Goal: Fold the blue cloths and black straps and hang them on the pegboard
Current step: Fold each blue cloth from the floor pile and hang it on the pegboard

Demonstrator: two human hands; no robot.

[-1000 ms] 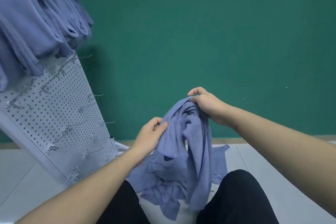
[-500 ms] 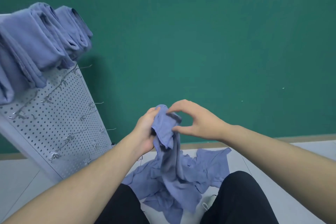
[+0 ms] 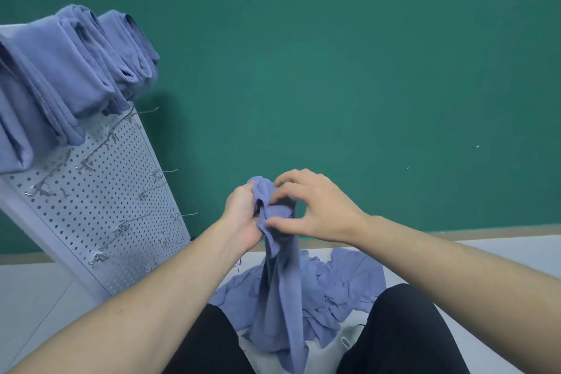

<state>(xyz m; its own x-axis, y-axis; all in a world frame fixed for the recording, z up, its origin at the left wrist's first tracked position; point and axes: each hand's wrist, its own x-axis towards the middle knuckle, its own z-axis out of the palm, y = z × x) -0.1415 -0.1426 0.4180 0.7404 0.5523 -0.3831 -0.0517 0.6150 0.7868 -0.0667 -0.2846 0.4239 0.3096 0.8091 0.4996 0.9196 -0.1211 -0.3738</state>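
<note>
Before the green wall: left hand (image 3: 243, 215) and right hand (image 3: 318, 206) pinch 1 blue cloth (image 3: 279, 282); folded cloths (image 3: 73, 70) on pegboard (image 3: 100, 206).

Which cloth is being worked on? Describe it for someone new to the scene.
Start at the green wall, then drop to the loose blue pile on the floor. The cloth hangs above it, the only one lifted, its top corner pinched by both hands.

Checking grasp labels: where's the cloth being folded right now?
Head view, centre: the blue cloth hangs from both hands, left hand and right hand, above the cloth pile, right of the pegboard.
</note>
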